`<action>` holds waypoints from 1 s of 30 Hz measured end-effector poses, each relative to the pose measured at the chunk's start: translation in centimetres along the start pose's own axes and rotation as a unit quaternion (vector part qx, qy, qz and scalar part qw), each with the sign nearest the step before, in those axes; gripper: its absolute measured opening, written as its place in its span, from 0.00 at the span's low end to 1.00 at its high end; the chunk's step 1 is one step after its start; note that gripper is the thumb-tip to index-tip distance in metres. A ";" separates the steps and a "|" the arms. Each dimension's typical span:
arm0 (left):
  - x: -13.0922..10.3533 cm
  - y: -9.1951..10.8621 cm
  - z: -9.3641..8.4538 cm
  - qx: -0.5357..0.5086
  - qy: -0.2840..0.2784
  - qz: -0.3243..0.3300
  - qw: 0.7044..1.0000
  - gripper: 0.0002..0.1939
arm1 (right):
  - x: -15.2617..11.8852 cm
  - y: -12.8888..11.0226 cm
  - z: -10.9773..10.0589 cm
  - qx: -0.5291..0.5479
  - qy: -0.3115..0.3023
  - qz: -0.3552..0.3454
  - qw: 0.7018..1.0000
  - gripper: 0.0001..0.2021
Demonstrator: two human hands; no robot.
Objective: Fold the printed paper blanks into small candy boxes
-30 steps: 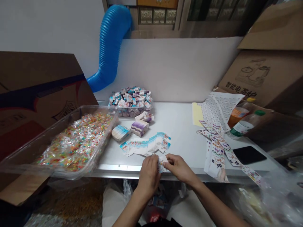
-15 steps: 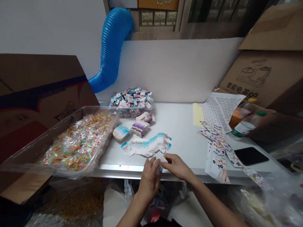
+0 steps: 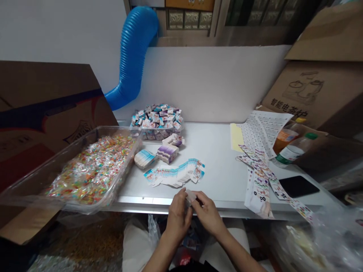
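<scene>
At the table's front edge, my left hand (image 3: 179, 212) and my right hand (image 3: 207, 211) meet around a small whitish paper box piece (image 3: 191, 196). Fingers of both hands are closed on it; its lower part is hidden behind them. Just beyond lies a fanned row of flat blue-and-white printed box blanks (image 3: 176, 173). Farther left sit a stack of blue-and-white blanks (image 3: 144, 158) and a stack of purple-and-white blanks (image 3: 168, 153). Behind these stands a clear tub heaped with small folded boxes (image 3: 157, 119).
On the left is a clear plastic tray (image 3: 124, 177) of colourful wrapped bits. To the right lie printed strips (image 3: 258, 189), a patterned sheet (image 3: 263, 128), a black phone (image 3: 299, 186) and bottles (image 3: 292, 151). Cardboard boxes (image 3: 300, 87) flank the table (image 3: 218, 145). A blue hose (image 3: 132, 56) hangs behind.
Both hands have shifted slightly, the right one lower and closer to the left. More of the whitish piece shows between the fingertips. The view has moved a little.
</scene>
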State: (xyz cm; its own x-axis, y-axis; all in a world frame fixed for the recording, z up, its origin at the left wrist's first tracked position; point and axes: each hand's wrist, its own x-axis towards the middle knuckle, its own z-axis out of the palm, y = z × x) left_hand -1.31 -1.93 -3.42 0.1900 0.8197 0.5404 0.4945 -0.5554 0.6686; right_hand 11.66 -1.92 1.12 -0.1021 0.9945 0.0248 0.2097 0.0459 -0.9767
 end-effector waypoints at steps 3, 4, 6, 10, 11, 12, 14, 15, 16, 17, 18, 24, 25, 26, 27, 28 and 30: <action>-0.2 -0.1 0.0 -0.001 0.001 -0.005 1.000 0.25 | -0.4 0.0 0.2 -0.080 0.011 -0.056 0.995 0.18; -0.3 -0.1 0.0 -0.002 0.002 -0.007 1.000 0.25 | -0.4 0.1 0.2 -0.087 0.010 -0.050 0.995 0.19; -0.4 -0.1 0.0 -0.002 0.000 -0.019 1.000 0.26 | -0.3 0.4 0.3 -0.094 0.012 -0.020 0.995 0.19; -0.8 -0.4 0.0 0.021 -0.019 -0.011 1.000 0.30 | -0.3 0.4 0.4 -0.190 0.005 -0.035 0.981 0.19; -0.9 -0.5 0.1 0.029 -0.025 0.000 0.999 0.31 | -0.4 0.3 0.3 -0.240 0.000 -0.067 0.968 0.19; -1.0 -0.6 0.1 0.036 -0.029 0.009 0.999 0.32 | -0.5 0.2 0.3 -0.291 -0.007 -0.107 0.951 0.19; -1.0 -0.7 0.0 0.043 -0.041 0.016 0.998 0.34 | -0.8 0.2 0.1 -0.377 -0.022 -0.186 0.907 0.21; -1.0 -0.7 0.0 0.043 -0.047 0.013 0.998 0.34 | -0.9 0.3 0.1 -0.409 -0.027 -0.216 0.886 0.21; -1.0 -0.8 -0.1 0.041 -0.054 0.006 0.998 0.35 | -1.1 0.5 0.1 -0.435 -0.029 -0.237 0.868 0.22; -1.0 -0.8 -0.1 0.038 -0.062 -0.004 0.997 0.35 | -1.2 0.7 0.2 -0.458 -0.026 -0.251 0.852 0.23; -1.0 -0.8 -0.2 0.034 -0.070 -0.016 0.997 0.35 | -1.4 1.0 0.3 -0.479 -0.018 -0.258 0.839 0.23; -0.6 -0.6 -0.7 0.000 -0.101 -0.050 0.994 0.32 | -2.2 1.8 0.7 -0.486 0.029 -0.297 0.822 0.24; -0.6 -0.4 -0.9 -0.003 -0.105 -0.052 0.993 0.30 | -2.1 1.6 0.5 -0.460 0.021 -0.303 0.834 0.22; -0.7 -0.2 -1.0 -0.002 -0.109 -0.058 0.992 0.27 | -1.8 1.5 0.0 -0.427 0.012 -0.299 0.853 0.20; -0.8 0.1 -1.2 0.004 -0.113 -0.070 0.991 0.25 | -1.3 1.4 -0.5 -0.392 0.005 -0.280 0.876 0.17; -1.0 0.3 -1.3 0.015 -0.117 -0.083 0.989 0.22 | -0.6 1.4 -1.1 -0.361 0.009 -0.250 0.899 0.16; -1.5 0.7 -1.5 0.047 -0.127 -0.098 0.986 0.19 | 1.4 1.9 -2.3 -0.331 0.047 -0.175 0.926 0.15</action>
State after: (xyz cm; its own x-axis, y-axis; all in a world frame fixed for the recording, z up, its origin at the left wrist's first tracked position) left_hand -2.54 -3.75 -2.99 0.2832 0.9254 0.2519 0.6178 -0.3769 0.6901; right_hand 14.17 -0.17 -0.22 -0.1980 0.9105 0.3630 0.7328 0.3834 -0.5621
